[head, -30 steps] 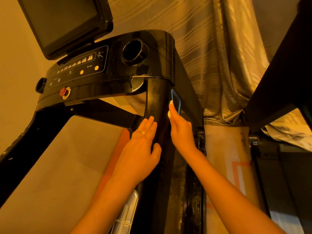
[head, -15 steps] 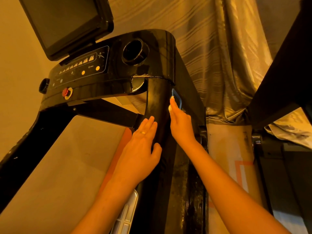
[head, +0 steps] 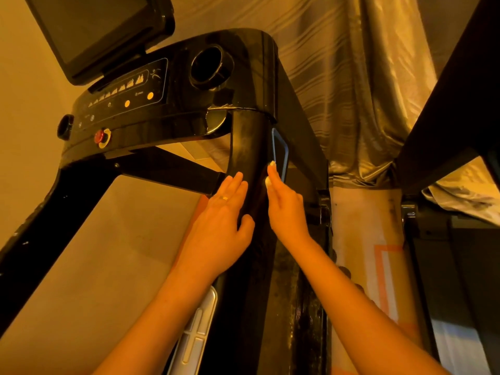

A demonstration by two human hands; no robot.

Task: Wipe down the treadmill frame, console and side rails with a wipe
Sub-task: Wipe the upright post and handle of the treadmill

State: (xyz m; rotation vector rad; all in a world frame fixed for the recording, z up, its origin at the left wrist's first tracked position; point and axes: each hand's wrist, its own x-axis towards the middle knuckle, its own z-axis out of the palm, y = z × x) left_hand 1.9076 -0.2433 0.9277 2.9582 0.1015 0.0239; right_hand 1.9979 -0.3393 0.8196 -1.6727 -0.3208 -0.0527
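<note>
The black treadmill console [head: 173, 104] sits ahead with a dark screen [head: 94, 31] above it and a round cup holder [head: 208, 66]. A black right upright rail [head: 246, 147] runs down from the console toward me. My left hand [head: 219, 226] rests on the rail's left side, fingers straight and thumb over the top. My right hand [head: 286, 209] lies flat against the rail's right side. Its fingertips touch the lower end of a blue loop [head: 284, 152] fixed there. No wipe shows under either hand.
A red stop button [head: 99, 136] sits at the console's lower left. The left rail [head: 54, 212] slopes down at the left. A shiny curtain [head: 351, 77] hangs behind. Another dark machine [head: 454, 104] stands close on the right. A silver side strip [head: 197, 328] lies below my left arm.
My right hand slid up along the rail beside the blue loop, then came back down a little. My left hand has stayed in place on the rail.
</note>
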